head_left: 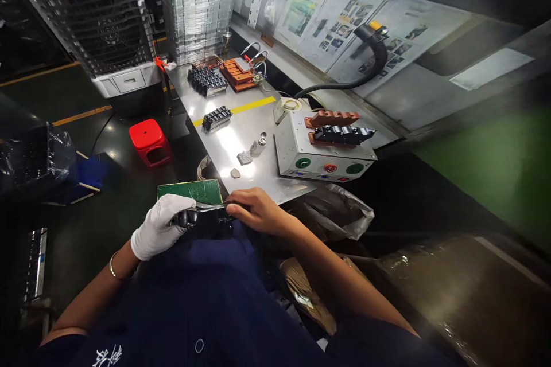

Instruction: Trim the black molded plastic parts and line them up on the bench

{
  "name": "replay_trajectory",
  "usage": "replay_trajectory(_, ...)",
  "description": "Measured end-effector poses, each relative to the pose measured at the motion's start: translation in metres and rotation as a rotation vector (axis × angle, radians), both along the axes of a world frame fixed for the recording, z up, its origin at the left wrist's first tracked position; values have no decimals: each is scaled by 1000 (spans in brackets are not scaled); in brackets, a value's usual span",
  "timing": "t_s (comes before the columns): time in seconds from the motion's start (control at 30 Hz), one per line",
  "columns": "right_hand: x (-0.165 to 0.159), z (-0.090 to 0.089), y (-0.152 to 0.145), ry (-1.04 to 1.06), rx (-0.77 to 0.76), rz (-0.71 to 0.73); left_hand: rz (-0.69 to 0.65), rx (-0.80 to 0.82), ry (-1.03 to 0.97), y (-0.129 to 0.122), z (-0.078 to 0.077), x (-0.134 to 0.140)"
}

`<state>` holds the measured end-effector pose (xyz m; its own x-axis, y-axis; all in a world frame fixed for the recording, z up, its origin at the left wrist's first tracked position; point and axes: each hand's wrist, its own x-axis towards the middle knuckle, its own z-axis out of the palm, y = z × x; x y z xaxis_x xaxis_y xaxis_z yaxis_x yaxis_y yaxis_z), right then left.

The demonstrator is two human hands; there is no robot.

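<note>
My left hand point(161, 225), in a white glove, is closed around a black moulded part point(206, 219) with a shiny metal strip on top. It is held close to my body, below the near edge of the bench. My bare right hand point(258, 210) is at the part's right end, thumb and fingers pinched together. Something thin and dark shows at its fingertips, too small to name. Just beyond the part is a green block point(189, 190) with a scratched top. The part's underside is hidden by my glove and the dark clothing.
On the metal bench point(210, 146) are black moulded parts point(217, 117), a small bottle point(259, 144), a grey textured piece point(244, 158) and an orange fixture point(239, 74). A white control box point(322, 152) stands right, a red stool point(150, 142) left. Clear trays point(198, 17) are stacked behind.
</note>
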<state>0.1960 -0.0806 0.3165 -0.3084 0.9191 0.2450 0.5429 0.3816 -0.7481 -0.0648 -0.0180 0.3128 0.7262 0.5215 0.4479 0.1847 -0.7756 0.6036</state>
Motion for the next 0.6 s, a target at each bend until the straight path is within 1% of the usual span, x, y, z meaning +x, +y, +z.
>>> replay_trajectory(0.1,1,1,0,65,-79,126,-36,-6,30,-1,-2,-1)
replay_trajectory(0.2,3,-1,1,104,-48,159,-13,-40,2,-3,-4,0)
replay_trajectory(0.3,4,0,1,68,52,105,67,-66,-68,-5,-7,1)
replay_trajectory(0.43,2,9,1,-110,195,-11,89,-116,-97,-5,-7,-1)
replay_trajectory(0.5,-1,13,2,-194,220,-26,91,-163,-98,-6,-7,-2)
replay_trajectory(0.6,-3,16,3,-247,195,-2,106,-194,-86,-7,-8,-3)
